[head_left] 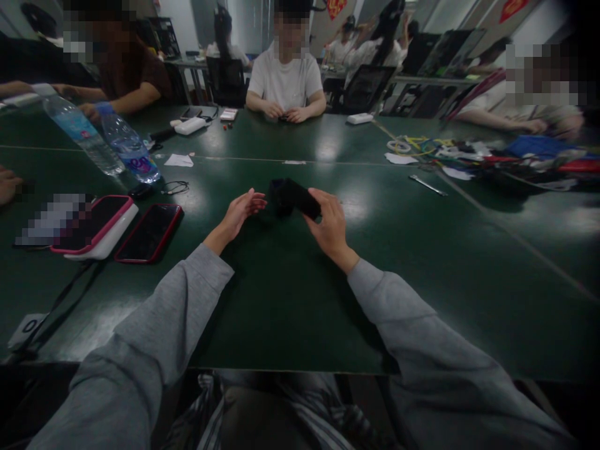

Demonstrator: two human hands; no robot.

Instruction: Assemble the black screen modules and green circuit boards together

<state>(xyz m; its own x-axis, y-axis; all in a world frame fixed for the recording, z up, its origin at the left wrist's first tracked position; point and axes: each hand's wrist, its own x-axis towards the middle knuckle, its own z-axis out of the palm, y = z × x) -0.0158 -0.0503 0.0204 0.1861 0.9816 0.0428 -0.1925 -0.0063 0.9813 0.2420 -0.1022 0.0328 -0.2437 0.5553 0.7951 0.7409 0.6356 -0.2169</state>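
My right hand (329,226) grips a flat black rectangular piece (300,197) by its right end, thumb below and fingers on top. The piece is tilted above the green table. Just left of it, and partly behind it, is a dark bluish-black box-like object (280,199); whether the two are joined I cannot tell. My left hand (242,209) is to the left of that object, fingers stretched out and holding nothing. A small gap separates its fingertips from the dark object.
On the left lie a red-cased phone (149,234), a pink-edged device (94,225) and two water bottles (132,150). Cables (510,156) pile up at far right, near a metal wrench (428,185). A person in a white shirt (285,78) sits opposite; others sit around.
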